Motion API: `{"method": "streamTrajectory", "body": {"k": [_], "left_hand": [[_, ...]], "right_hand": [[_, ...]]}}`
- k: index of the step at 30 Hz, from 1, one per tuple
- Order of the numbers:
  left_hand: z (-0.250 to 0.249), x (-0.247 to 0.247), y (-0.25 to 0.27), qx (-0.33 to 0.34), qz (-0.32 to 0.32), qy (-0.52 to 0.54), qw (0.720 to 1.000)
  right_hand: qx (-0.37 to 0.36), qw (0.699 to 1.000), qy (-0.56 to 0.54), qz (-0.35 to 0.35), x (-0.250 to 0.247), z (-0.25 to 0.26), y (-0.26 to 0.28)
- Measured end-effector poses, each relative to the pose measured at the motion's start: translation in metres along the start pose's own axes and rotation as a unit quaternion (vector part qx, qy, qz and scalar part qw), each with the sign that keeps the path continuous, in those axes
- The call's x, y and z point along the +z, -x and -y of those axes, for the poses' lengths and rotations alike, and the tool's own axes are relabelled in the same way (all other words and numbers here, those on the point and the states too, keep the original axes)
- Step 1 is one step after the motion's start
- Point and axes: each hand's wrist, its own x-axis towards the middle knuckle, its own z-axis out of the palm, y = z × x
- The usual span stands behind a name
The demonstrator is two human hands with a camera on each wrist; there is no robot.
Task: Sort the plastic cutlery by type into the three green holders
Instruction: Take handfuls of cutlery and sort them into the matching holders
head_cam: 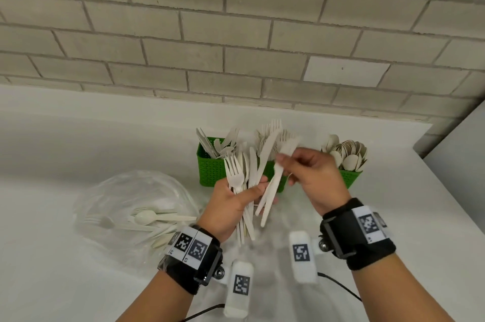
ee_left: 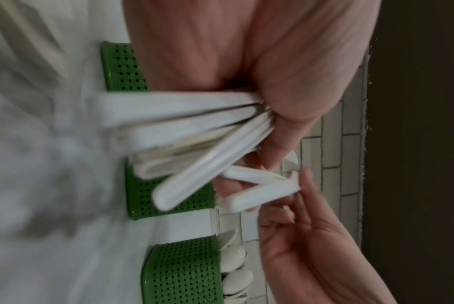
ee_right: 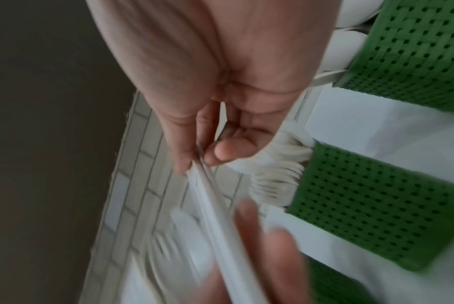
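Note:
My left hand (head_cam: 252, 190) (ee_left: 272, 131) grips a fanned bundle of white plastic forks and knives (head_cam: 242, 177) (ee_left: 189, 121) upright above the counter. My right hand (head_cam: 282, 160) (ee_right: 197, 162) pinches two white knives (head_cam: 273, 185) (ee_right: 220, 216) between thumb and forefinger, just right of the bundle. Behind the hands stand three green holders: the left holder (head_cam: 210, 172) (ee_left: 124, 67) with knives, the middle holder (head_cam: 270, 168) (ee_right: 363, 205) with forks, the right holder (head_cam: 350, 178) (ee_left: 184, 273) (ee_right: 415, 51) with spoons.
A clear plastic bag (head_cam: 126, 190) lies at the left on the white counter (head_cam: 65, 143), with several loose spoons and forks (head_cam: 149, 219) in it. A brick wall (head_cam: 236, 32) rises behind the holders. The counter's right edge (head_cam: 446, 190) runs close to the spoon holder.

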Motion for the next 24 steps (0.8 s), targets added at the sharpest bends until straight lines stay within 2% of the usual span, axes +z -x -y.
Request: {"method": "streamTrajectory", "body": {"k": [2, 4, 7, 9, 11, 14, 16, 20, 24], "left_hand": [[-0.003, -0.007, 0.000, -0.018, -0.003, -0.012, 1.000], [-0.007, -0.011, 0.000, -0.024, 0.015, -0.025, 0.999], [-0.012, -0.009, 0.005, -0.028, 0.081, -0.040, 0.996], [-0.013, -0.010, 0.008, -0.042, 0.093, -0.045, 0.994], [-0.013, -0.018, 0.010, -0.048, 0.058, -0.041, 0.996], [-0.014, -0.036, 0.012, -0.042, -0.015, -0.034, 0.998], [-0.015, -0.044, 0.013, -0.035, -0.044, -0.024, 0.998], [-0.022, -0.049, 0.014, -0.021, -0.075, 0.005, 0.997], [-0.027, -0.051, 0.013, -0.020, -0.080, 0.019, 0.996]], "right_hand": [[-0.005, 0.997, -0.081, -0.009, -0.008, 0.011, -0.006], [0.005, 0.990, -0.137, 0.029, -0.010, 0.019, -0.009], [0.029, 0.992, -0.093, 0.085, 0.000, 0.014, -0.008], [0.022, 0.993, -0.053, 0.101, 0.008, 0.014, -0.007], [0.004, 0.996, -0.065, 0.065, 0.010, 0.022, -0.014], [-0.058, 0.994, -0.087, -0.025, 0.008, 0.043, -0.034], [-0.092, 0.991, -0.080, -0.053, 0.013, 0.056, -0.048], [-0.134, 0.989, -0.036, -0.059, 0.044, 0.064, -0.067], [-0.106, 0.992, 0.068, -0.004, 0.077, 0.036, -0.077]]}}
